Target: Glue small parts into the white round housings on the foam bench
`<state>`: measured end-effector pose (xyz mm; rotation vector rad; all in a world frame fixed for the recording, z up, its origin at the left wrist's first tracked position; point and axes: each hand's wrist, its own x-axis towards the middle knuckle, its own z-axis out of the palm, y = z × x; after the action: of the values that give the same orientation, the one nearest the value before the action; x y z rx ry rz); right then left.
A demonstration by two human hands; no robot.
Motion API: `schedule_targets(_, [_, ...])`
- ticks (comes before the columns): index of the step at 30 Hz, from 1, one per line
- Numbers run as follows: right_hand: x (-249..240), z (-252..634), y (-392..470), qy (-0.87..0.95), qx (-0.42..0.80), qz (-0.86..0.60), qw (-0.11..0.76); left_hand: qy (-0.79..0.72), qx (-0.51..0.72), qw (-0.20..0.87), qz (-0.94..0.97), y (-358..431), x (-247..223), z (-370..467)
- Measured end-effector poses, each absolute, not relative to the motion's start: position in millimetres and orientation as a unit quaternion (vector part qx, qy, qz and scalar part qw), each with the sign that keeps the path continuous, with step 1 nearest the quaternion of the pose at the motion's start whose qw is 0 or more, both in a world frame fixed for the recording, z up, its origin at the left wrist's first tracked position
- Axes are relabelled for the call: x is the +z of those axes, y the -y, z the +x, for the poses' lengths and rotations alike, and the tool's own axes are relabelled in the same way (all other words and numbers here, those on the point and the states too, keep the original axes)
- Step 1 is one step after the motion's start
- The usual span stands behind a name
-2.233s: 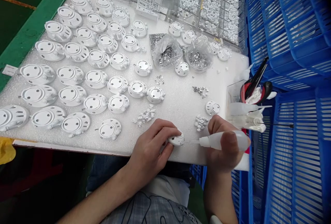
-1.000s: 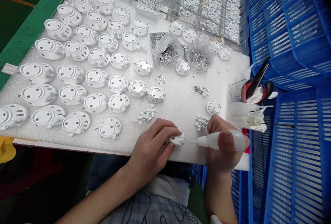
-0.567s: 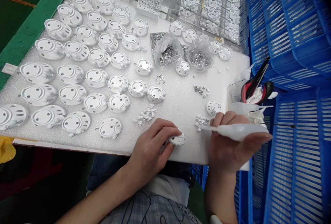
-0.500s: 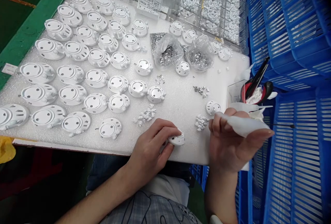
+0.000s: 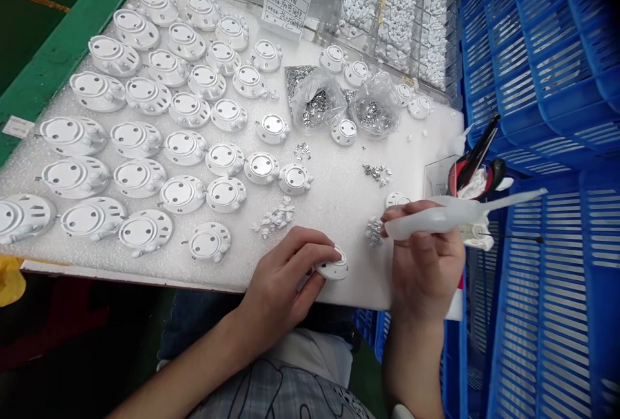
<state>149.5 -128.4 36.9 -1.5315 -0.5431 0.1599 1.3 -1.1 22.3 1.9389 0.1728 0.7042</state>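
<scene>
At the front edge of the foam-covered table (image 5: 310, 219), my left hand (image 5: 288, 277) pinches a small white round plastic part (image 5: 334, 269) between thumb and fingers. The fingers cover its left side. Over the table's right end, my right hand (image 5: 429, 261) grips a translucent white plastic dropper (image 5: 436, 217), its thin nozzle pointing right, away from the part. Just left of that hand lies a small pile of grey-white pieces (image 5: 374, 230). Another round white part (image 5: 397, 199) sits behind the hand, partly hidden. Loose white pieces (image 5: 274, 217) lie behind my left hand.
Rows of finished-looking white oval parts (image 5: 145, 177) cover the left side. Bags of tiny silvery pieces (image 5: 317, 106) stand at the back, before clear trays (image 5: 397, 19). On the right, scissors (image 5: 477, 164) stand in a clear holder beside blue crates (image 5: 547, 264).
My right hand has turned the dropper, so its nozzle now points right and its rounded end points left. My left hand keeps the white part in nearly the same place.
</scene>
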Motion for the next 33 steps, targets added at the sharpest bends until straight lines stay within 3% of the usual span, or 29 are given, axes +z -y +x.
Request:
schedule_targets(8, [63.2, 177.2, 122.5, 0.284, 0.027, -0.833, 0.474, -0.072, 0.298, 0.563, 0.767, -1.5, 20.2, -1.9])
schedule_targets(14, [62.1, 207.5, 78.4, 0.372, -0.031, -0.863, 0.339, -0.074, 0.293, 0.606, 0.736, -1.0, 17.1, -2.7])
schedule_targets(19, [55.9, 211.3, 67.5, 0.397, -0.027, -0.86, 0.319, -0.064, 0.3, 0.613, 0.728, -1.9, 15.0, -4.3])
schedule_targets(24, [90.0, 172.0, 83.2, 0.407, -0.18, -0.822, 0.356, -0.053, 0.3, 0.621, 0.722, -1.9, 14.7, -4.3])
schedule_targets(33, [80.3, 174.0, 18.6, 0.577, 0.02, -0.805, 0.139, -0.048, 0.311, 0.607, 0.73, 0.2, 12.5, -4.0])
